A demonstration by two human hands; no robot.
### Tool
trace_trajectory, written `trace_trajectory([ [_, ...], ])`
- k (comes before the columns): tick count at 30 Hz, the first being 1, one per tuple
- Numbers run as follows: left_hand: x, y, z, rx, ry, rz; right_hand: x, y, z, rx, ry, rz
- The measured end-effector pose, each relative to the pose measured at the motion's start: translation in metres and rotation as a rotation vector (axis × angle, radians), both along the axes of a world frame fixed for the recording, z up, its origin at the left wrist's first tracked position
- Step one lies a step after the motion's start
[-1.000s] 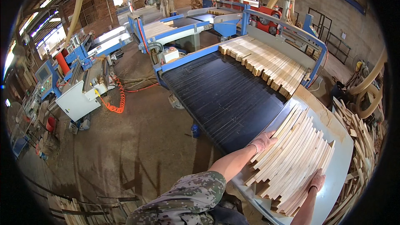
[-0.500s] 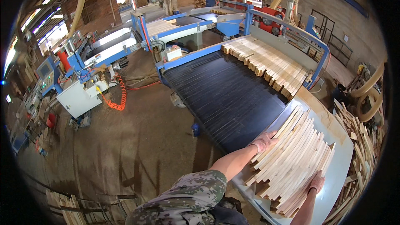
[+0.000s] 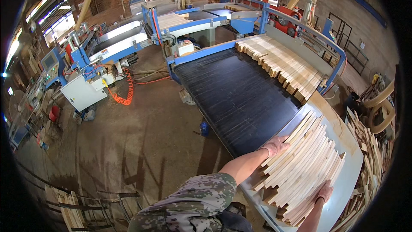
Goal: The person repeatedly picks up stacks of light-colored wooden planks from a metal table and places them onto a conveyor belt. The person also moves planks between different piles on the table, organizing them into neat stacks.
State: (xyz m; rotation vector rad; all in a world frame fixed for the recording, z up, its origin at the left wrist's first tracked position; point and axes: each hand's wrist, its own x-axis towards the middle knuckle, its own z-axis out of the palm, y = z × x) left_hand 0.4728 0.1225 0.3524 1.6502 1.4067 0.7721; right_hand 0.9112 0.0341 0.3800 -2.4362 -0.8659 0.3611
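Note:
A wide row of pale wooden strips (image 3: 300, 167) lies side by side on a smooth grey table (image 3: 345, 180), their ends uneven. My left hand (image 3: 276, 146), in a pinkish work glove, holds the row's left edge near the far end. At the right edge, closer to me, my right hand (image 3: 325, 191) in a similar glove grips the outermost strips. The row sits between both hands; some of my fingertips are hidden against the wood. Beyond the table, a second row of wooden strips (image 3: 283, 62) lies across the black conveyor belt (image 3: 240, 99).
A blue machine frame (image 3: 302, 17) spans the belt's far right side. Scrap wood (image 3: 365, 154) is heaped right of the table. To the left stand a white cabinet (image 3: 83, 92), a coiled orange hose (image 3: 124, 99) and a control panel (image 3: 52, 64). A blue container (image 3: 204, 129) sits on the floor.
The whole view has shifted slightly, with the machines sitting a little more to the right and lower. Both hands stay on the strips, with hardly any visible movement.

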Motion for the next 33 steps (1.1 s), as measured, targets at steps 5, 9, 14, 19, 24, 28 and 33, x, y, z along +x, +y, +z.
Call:
trace_trajectory([
  [5, 0.001, 0.008, -0.016, 0.055, -0.046, 0.007, 0.025, 0.013, -0.026, -0.008, -0.037, -0.012],
  [9, 0.002, 0.008, -0.016, 0.073, 0.004, 0.002, 0.042, 0.021, -0.048, 0.022, -0.072, -0.043],
  [14, 0.004, 0.007, -0.010, 0.034, -0.033, -0.005, 0.053, 0.022, -0.051, -0.007, -0.051, -0.039],
  [19, 0.003, 0.009, -0.012, -0.022, -0.053, -0.004, 0.024, 0.013, -0.026, -0.012, -0.019, -0.026],
  [24, 0.002, 0.014, -0.018, -0.017, -0.107, -0.029, 0.021, 0.013, -0.022, -0.010, -0.003, -0.032],
  [28, 0.002, 0.007, -0.010, 0.021, -0.123, -0.005, 0.018, 0.009, -0.015, -0.023, 0.010, -0.019],
  [33, 0.001, -0.001, 0.002, 0.051, -0.134, 0.008, 0.006, 0.004, -0.010, 0.022, -0.006, -0.048],
])
